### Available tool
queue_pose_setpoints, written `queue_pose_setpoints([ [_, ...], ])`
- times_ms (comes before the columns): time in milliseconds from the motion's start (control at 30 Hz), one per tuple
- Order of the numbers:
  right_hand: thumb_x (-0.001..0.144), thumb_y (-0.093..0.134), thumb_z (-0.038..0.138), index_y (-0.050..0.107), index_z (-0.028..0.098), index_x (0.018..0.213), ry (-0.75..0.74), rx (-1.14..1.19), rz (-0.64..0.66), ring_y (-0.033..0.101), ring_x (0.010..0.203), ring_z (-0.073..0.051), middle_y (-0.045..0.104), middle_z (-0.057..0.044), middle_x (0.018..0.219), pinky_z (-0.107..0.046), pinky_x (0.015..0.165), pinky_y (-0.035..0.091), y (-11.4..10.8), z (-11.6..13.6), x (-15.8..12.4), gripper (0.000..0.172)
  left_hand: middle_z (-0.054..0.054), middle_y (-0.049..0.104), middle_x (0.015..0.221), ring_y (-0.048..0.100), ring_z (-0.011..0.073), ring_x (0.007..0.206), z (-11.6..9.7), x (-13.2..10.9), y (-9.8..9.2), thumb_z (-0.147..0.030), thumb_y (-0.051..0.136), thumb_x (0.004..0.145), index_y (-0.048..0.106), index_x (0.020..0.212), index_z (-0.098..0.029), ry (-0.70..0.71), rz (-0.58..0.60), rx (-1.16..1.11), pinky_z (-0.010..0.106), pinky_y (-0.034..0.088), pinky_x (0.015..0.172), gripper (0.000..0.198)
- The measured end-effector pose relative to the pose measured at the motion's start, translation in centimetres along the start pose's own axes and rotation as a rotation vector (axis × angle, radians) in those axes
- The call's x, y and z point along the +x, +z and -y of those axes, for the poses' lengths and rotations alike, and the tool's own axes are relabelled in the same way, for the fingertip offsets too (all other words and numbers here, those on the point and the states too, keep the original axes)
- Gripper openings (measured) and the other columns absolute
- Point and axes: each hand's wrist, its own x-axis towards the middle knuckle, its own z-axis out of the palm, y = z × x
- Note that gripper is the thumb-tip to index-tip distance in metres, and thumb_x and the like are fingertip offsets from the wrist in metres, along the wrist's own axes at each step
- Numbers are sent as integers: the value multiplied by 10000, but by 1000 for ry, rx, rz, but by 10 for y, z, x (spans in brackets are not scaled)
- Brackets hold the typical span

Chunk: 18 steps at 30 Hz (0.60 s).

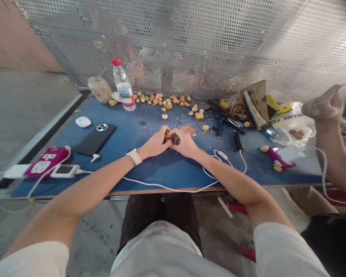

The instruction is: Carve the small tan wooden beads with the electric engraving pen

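My left hand, with a white-strapped watch on its wrist, is closed around a small round brown piece, mostly covered by the fingers. Pressed against it from the other side is my right hand, its thumb and fingers curled together. Whether a small tool sits in the right fingers is hidden. Just beyond the hands lie orange scraps and crumbs. Several tan, round, nut-like pieces are spread along the back of the blue table, some with a dark hole.
Left are a water bottle, a phone, an earbud and a purple power strip. A white cable runs along the front edge. Right are a black pen-like tool, a plastic bag and another person's hand.
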Motion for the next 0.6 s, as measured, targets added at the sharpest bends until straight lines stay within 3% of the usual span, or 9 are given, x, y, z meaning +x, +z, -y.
queue_pose_setpoints([
  [167, 912, 836, 287, 712, 305, 1343, -28, 34, 29, 760, 883, -264, 867, -53, 1150, -441, 868, 681, 2, -2, -1, 449, -7, 725, 1040, 755, 232, 917, 3, 0, 3, -175, 704, 972, 460, 1380, -265, 25, -52, -47, 374, 569, 876, 484],
  [300, 889, 782, 209, 740, 284, 1399, -85, 17, 52, 799, 945, -257, 873, -83, 1267, -448, 914, 710, -4, 0, -2, 516, 4, 718, 1069, 741, 236, 933, 10, 0, 2, -136, 724, 936, 475, 1429, -253, 77, -52, 0, 376, 581, 881, 564],
  [433, 1011, 750, 253, 742, 275, 1326, -81, 37, 51, 827, 1001, -261, 881, -90, 1255, -440, 937, 725, -5, 6, -1, 316, 110, 724, 1318, 771, 291, 1166, 12, -1, 3, -153, 765, 954, 530, 1411, -246, 161, -39, 115, 439, 634, 1022, 523],
  [600, 1087, 753, 356, 754, 290, 1191, 9, -31, -22, 804, 925, -278, 891, -79, 1146, -459, 921, 708, -3, 15, 0, 123, 178, 706, 1519, 793, 335, 1329, 3, -4, 7, -139, 755, 990, 537, 1513, -233, 136, -17, 177, 493, 660, 1132, 575],
])
